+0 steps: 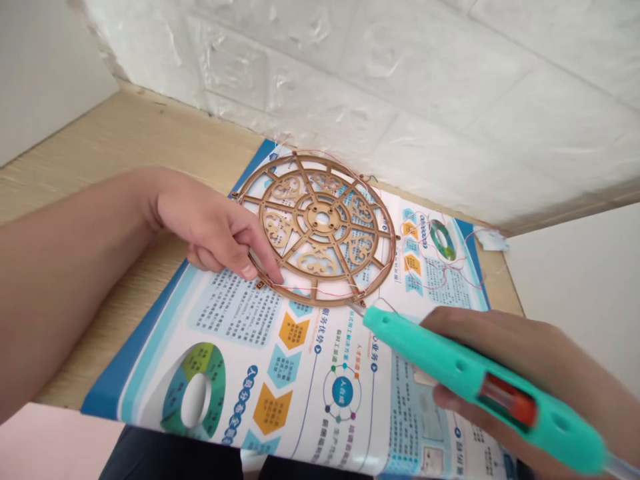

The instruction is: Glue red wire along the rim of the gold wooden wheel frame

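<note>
The wheel (314, 261) lies just beyond the left hand's (215, 230) fingertips (273, 267).

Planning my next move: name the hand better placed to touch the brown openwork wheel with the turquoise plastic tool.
Right, likely: the right hand holds the tool, tip beside the wheel; the left hand has fingers at its rim.

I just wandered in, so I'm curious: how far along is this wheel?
The brown wheel looks assembled, with thin wire along its near rim. In hand: the left hand touches the rim; the right hand holds a teal tool, tip at the rim. Probably left: the loose wire over the printed sheet.
</note>
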`<move>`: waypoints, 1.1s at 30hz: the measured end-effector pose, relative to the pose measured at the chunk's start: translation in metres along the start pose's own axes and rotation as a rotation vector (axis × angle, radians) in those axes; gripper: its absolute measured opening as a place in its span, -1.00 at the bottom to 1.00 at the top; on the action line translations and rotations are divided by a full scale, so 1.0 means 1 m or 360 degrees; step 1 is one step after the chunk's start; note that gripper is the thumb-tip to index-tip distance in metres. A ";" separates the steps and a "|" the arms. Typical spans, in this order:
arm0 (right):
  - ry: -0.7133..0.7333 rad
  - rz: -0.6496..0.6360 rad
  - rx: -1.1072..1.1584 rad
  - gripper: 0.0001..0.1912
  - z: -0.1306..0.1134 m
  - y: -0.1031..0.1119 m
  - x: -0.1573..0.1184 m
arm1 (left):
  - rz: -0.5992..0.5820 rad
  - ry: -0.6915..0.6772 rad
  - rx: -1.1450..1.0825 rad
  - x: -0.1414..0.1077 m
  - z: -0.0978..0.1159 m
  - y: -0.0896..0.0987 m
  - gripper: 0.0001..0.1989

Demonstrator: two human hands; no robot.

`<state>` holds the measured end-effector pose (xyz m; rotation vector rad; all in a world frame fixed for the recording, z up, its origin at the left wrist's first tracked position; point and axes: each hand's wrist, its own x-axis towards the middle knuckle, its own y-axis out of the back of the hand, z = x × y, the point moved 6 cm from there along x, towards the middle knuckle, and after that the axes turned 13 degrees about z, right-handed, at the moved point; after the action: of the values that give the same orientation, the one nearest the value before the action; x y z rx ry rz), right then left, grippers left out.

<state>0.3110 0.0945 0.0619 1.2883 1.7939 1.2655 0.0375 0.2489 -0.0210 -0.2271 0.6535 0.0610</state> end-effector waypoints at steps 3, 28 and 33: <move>0.0163 -0.0027 0.0172 -0.75 -0.011 -0.020 0.025 | 0.0046 0.0002 0.0066 0.001 0.000 0.002 -0.37; 0.0182 -0.0153 -0.0102 -0.85 -0.004 -0.054 0.021 | 0.0722 -0.0620 0.0176 -0.006 -0.017 0.001 -0.66; 0.0272 -0.0125 -0.0185 -0.80 -0.007 -0.054 0.022 | 0.0728 -0.0557 0.0277 -0.006 -0.015 0.002 -0.66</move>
<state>0.2767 0.1086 0.0163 1.0637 1.8386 1.4498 0.0233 0.2476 -0.0290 0.1049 0.3482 0.4711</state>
